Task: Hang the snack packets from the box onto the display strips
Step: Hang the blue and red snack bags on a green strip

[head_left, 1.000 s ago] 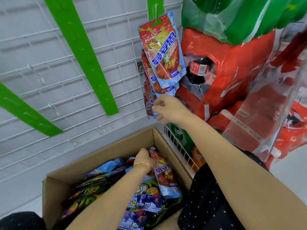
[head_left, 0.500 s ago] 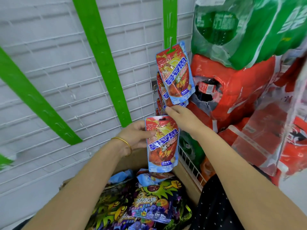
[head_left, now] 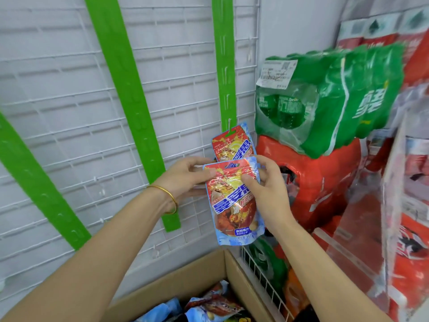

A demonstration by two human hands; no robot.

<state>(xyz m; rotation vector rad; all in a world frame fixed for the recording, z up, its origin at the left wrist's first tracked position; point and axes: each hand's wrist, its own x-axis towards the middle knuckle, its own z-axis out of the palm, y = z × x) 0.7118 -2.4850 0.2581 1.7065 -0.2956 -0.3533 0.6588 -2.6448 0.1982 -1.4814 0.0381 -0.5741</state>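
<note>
Cardboard forms the open box [head_left: 185, 280] nearest the camera, at the bottom edge, and loose snack packets [head_left: 213, 305] lie inside it. A low white wire rack [head_left: 262, 282] stands just beside the box's right wall.

Above the box both bare forearms reach forward, the left wrist wearing a thin gold bangle [head_left: 167, 194]. Between the hands a red and blue packet [head_left: 234, 205] is held upright in the air, in front of the wire grid [head_left: 58, 112]. The left hand [head_left: 185, 176] pinches its upper left corner, thumb on the printed front and fingers behind. The right hand [head_left: 267, 191] grips the upper right edge, thumb pressed on the front and fingers curled round the back.

The held packet's top covers the lower part of a hung packet [head_left: 232, 145] of the same kind, which hangs from the right display strip [head_left: 224, 66]; whether the two touch cannot be told. Further left, a middle strip [head_left: 130, 89] and a left strip [head_left: 34, 182], both green, slant down the grid.

Beyond, at right, a green pack of bottles [head_left: 336, 101] sits on red shrink-wrapped packs [head_left: 325, 182].
</note>
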